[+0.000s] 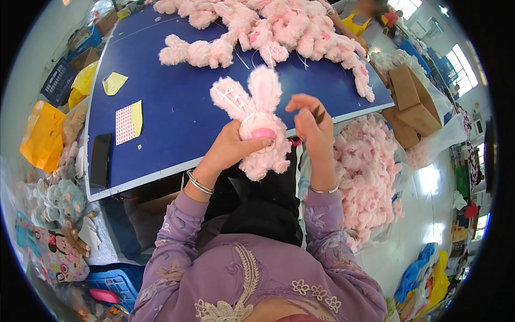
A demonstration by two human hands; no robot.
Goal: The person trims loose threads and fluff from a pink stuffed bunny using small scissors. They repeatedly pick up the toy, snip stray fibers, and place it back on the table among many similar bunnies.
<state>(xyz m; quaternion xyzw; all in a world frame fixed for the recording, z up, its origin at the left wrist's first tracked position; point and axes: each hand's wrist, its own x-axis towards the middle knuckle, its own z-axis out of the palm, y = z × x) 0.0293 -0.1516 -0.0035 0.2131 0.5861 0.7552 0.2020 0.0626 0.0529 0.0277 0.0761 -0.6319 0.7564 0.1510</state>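
Note:
My left hand (229, 146) grips a pink plush rabbit (256, 119) at its head and body, the thumb pressed beside its bright pink muzzle. The rabbit is upright with both long ears raised, over the table's near edge. White lacing crosses its left ear. To the right of the rabbit, my right hand (312, 126) is raised with curled fingers, apart from the toy. A small dark pointed tool (319, 115) shows in that hand; its exact kind is unclear.
Many pink plush rabbits (284, 27) lie heaped across the blue table (177, 118). A phone (100, 161) and a sticker sheet (127, 123) lie at left. Right of me is a pile of pink plush (365, 177) with a cardboard box (413, 99) behind. Another person (358, 24) is beyond the table.

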